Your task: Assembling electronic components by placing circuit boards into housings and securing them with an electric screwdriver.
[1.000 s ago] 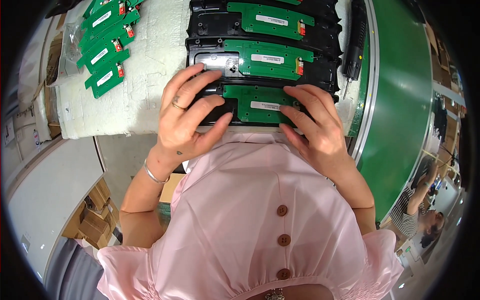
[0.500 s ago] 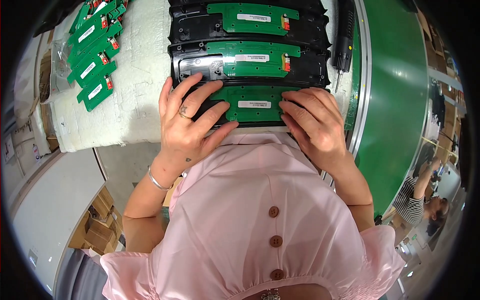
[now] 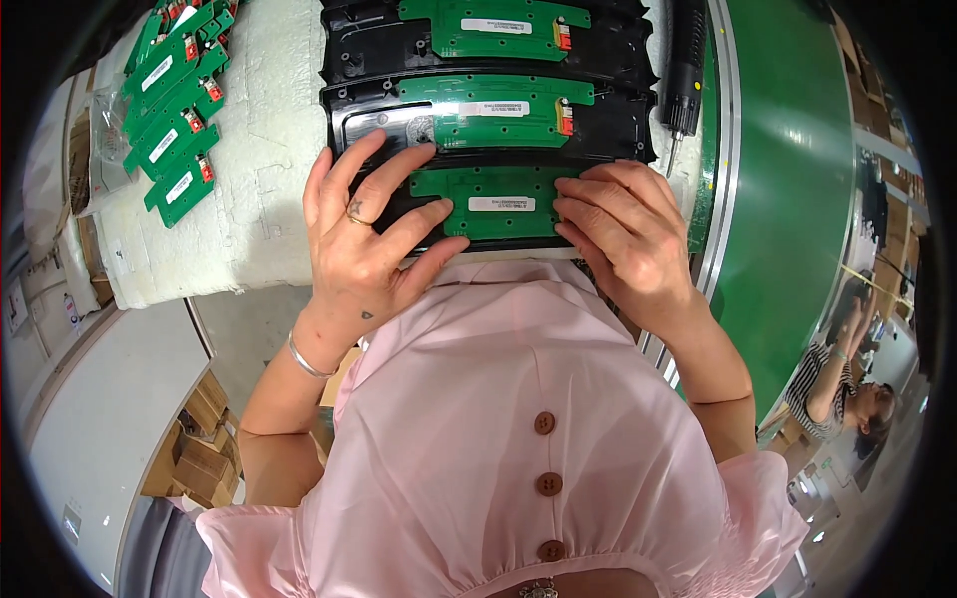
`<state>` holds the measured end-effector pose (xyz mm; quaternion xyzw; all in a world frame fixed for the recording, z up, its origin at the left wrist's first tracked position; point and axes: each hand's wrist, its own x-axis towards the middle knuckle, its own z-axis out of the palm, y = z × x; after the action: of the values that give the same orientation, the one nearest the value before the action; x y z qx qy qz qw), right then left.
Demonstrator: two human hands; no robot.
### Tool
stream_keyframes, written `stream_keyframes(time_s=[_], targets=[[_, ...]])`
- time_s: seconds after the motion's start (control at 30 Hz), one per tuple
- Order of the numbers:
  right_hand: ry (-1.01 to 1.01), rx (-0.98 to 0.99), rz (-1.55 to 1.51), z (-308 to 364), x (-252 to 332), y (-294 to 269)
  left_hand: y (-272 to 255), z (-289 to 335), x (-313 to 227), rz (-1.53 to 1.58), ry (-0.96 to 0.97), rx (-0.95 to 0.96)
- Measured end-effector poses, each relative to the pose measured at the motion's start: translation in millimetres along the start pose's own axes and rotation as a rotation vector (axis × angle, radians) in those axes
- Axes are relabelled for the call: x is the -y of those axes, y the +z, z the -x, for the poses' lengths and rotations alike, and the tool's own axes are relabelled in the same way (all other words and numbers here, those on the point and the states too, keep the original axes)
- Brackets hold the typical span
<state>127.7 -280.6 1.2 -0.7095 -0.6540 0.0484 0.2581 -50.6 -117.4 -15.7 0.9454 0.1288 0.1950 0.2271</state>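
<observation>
Nearest to me, a green circuit board (image 3: 498, 219) with a white label lies in a black plastic housing. The curved fingers of my left hand (image 3: 369, 229) are spread around its left end; index finger and thumb touch the board, while other fingers reach over the housing. At the right end, my right hand (image 3: 633, 229) has its fingers bunched on the board, hiding that end and its connector. Just beyond lies a second black housing (image 3: 379, 125) carrying another green board (image 3: 478, 130) with a red-and-white connector. Farther off, a third housing (image 3: 369, 45) carries a similar board (image 3: 488, 45).
Overlapping green boards (image 3: 179, 149) are piled at the far left of the pale work surface (image 3: 264, 199), beside a clear plastic bag (image 3: 108, 135). A black electric screwdriver (image 3: 683, 90) stands bit-down at the right. Beyond a metal rail (image 3: 720, 179) runs a green belt-like surface (image 3: 788, 199); another person (image 3: 842, 394) is farther right.
The whole view has shifted slightly, so the boards and housings appear a little farther left and up. Both hands stay at the nearest board. The other person's arms have moved.
</observation>
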Motion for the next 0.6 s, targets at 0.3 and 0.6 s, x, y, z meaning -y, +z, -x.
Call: stream_keyframes(time_s=[0.3,0.6], targets=[[0.048,-0.185,-0.077,-30,6,-48,-64,-8,28,-0.186,0.134,-0.267],[0.074,-0.248,0.045,-45,-10,-55,-220,-20,240,-0.424,-0.534,-0.205]])
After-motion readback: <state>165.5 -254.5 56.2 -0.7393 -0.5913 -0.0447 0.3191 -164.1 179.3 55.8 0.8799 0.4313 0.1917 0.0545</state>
